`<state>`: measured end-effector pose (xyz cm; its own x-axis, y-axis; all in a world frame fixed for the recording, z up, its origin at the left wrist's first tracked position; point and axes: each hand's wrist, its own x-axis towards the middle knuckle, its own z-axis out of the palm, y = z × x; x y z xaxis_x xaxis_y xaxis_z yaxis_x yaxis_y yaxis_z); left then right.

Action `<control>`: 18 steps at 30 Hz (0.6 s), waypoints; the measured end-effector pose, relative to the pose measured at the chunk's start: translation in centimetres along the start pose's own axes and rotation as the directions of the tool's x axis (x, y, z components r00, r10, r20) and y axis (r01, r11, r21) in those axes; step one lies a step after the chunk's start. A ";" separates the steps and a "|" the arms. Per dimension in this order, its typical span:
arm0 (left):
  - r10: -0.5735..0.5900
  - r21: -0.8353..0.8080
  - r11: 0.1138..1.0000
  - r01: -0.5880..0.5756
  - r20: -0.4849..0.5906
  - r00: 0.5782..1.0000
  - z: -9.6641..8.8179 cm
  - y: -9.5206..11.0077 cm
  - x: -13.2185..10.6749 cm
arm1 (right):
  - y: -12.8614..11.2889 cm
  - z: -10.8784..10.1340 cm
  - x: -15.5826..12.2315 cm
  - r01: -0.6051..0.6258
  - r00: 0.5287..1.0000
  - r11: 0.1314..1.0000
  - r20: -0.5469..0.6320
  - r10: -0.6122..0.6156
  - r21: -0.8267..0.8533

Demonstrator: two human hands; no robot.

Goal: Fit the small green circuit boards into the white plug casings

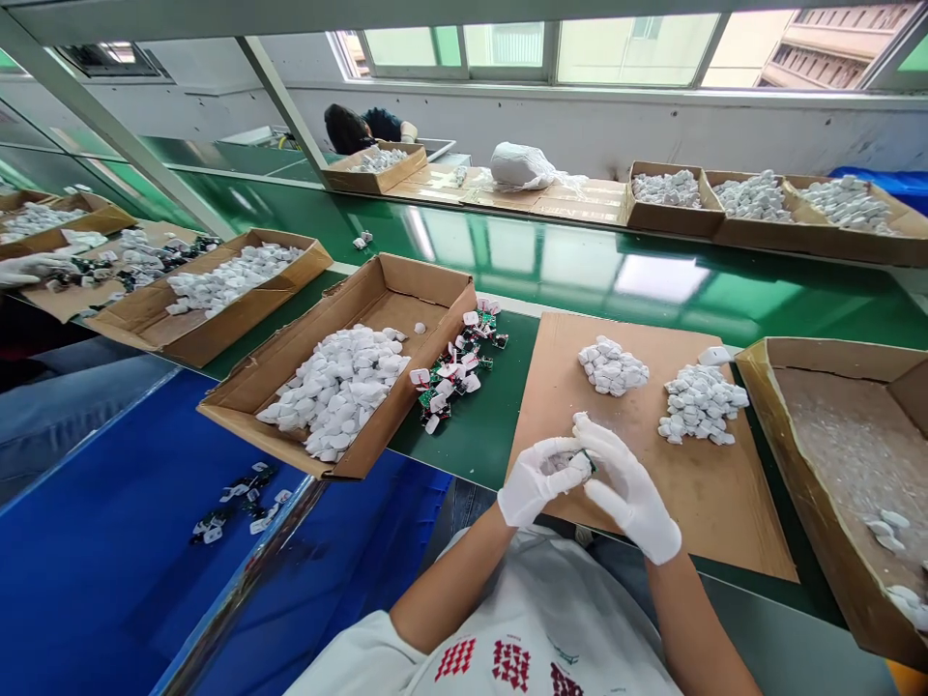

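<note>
Two hands in white gloves meet above the near edge of a brown cardboard sheet (pixel 551 377) on a green table. The left hand (pixel 540 478) is curled, its fingertips pinched on one small green-and-white piece (pixel 588 464). The right hand (pixel 629 491) is half open, thumb and fingers parted and curved around the piece's right side; whether it also grips cannot be told. The piece thus sits between the hands, partly hidden by fingers.

On the sheet, beyond the hands, are two piles of small white pieces: one pile (pixel 613 365) straight ahead, the other (pixel 702 401) farther right. The pieces overlap too closely to count.

Two open cardboard boxes flank the sheet. The left box (pixel 427 278) contains a large white heap; the right box (pixel 833 382) has a few white pieces at its near end. Just beside the left box, between it and the sheet, lies one cluster of green, black and white pieces (pixel 456 372). One smaller scatter (pixel 236 503) rests on a blue surface at near left.

At the far left edge, one gloved hand of a co-worker (pixel 33 269) touches more pieces. Across the table, one white bag (pixel 520 166) sits on cardboard.
</note>
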<state>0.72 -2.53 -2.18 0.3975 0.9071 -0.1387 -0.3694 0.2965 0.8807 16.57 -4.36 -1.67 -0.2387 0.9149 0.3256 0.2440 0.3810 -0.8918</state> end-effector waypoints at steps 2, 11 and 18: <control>-0.025 0.007 1.000 0.024 0.061 0.998 -0.2 0.3 0.4 | -0.3 -0.6 0.1 0.130 0.991 0.970 0.028 -0.127 -0.204; 0.074 -0.253 0.966 -0.048 0.093 0.993 0.7 -2.4 -0.5 | -0.6 2.2 0.1 0.192 0.874 0.935 -0.382 -0.301 -0.297; 0.148 -0.123 0.975 -0.183 -0.250 0.957 1.5 -2.4 -1.3 | -0.7 2.8 -0.1 0.204 0.917 0.945 -0.286 -0.276 -0.258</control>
<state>2.32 -4.86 -3.41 0.1156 0.9866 -0.1151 -0.5365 0.1596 0.8287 13.81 -5.11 -2.00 -0.0171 0.7724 0.6349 0.4239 0.5807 -0.6951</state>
